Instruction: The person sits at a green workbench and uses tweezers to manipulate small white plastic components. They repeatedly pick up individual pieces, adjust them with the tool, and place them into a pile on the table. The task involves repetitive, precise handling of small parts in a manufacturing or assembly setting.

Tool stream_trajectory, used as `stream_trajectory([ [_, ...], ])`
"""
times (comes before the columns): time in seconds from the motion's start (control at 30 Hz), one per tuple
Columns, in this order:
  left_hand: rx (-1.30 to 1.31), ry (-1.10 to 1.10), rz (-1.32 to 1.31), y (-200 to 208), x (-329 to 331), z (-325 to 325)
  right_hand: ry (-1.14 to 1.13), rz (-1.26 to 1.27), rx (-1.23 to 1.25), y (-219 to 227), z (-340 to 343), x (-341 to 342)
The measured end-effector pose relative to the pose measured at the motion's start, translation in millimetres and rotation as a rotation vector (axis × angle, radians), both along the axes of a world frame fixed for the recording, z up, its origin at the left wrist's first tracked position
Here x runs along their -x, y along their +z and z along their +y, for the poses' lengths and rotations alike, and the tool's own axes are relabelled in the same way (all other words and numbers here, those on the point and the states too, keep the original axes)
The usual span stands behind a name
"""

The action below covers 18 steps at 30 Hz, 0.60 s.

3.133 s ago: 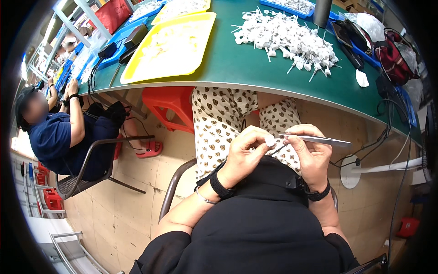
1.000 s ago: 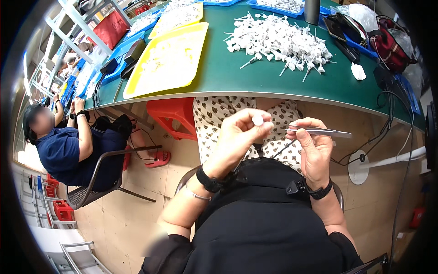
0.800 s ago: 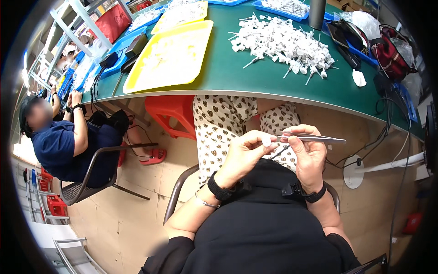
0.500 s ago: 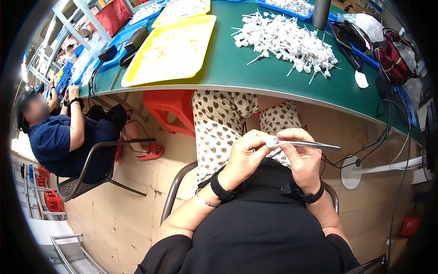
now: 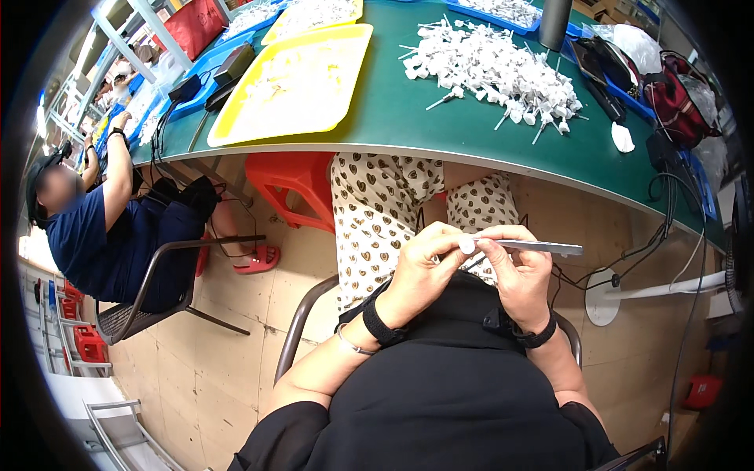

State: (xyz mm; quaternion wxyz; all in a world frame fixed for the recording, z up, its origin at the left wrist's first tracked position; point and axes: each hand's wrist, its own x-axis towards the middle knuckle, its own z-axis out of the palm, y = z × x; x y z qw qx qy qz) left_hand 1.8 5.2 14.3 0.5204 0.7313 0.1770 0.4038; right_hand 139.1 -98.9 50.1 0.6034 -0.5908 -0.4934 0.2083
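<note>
My left hand [image 5: 425,268] is closed, pinching a small white plastic part [image 5: 467,246] between thumb and fingertips above my lap. In my right hand [image 5: 521,276] lies a slim grey metal tool that looks like tweezers [image 5: 550,248]. Its outer end points right, while the inner end runs under my fingers toward the white part. Fingers hide the tip, so I cannot tell exactly how it meets the part. On the green table [image 5: 385,102] ahead lies a loose heap of white parts with thin stems [image 5: 495,71].
A yellow tray [image 5: 353,86] with some pale parts lies left of the heap. Blue trays, bags [image 5: 679,90] and cables crowd the table's right end. Below the table is a red stool [image 5: 290,188]. A co-worker [image 5: 86,228] sits at left; a white stand [image 5: 605,297] is at right.
The tweezers have turned slightly, their outer end now higher and more level. Both my hands keep their place and grip. The co-worker's arm has reached farther forward over the table.
</note>
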Motion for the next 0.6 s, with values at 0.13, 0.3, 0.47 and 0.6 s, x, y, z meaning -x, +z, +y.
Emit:
stream_trajectory([
  [0.13,0.017,-0.010,0.005,-0.4,0.2,0.0,0.006,0.029,-0.004,0.6,0.1,-0.1],
  [0.3,0.012,-0.021,0.012,0.1,0.2,0.9,0.002,0.086,-0.020,3.7,1.0,2.7],
  [0.47,-0.004,-0.015,0.016,1.9,0.0,0.5,-0.039,0.073,-0.046,1.4,3.1,2.9],
  [0.6,0.020,-0.018,0.022,0.1,0.1,0.1,-0.050,0.095,-0.075,-0.4,4.3,3.6],
])
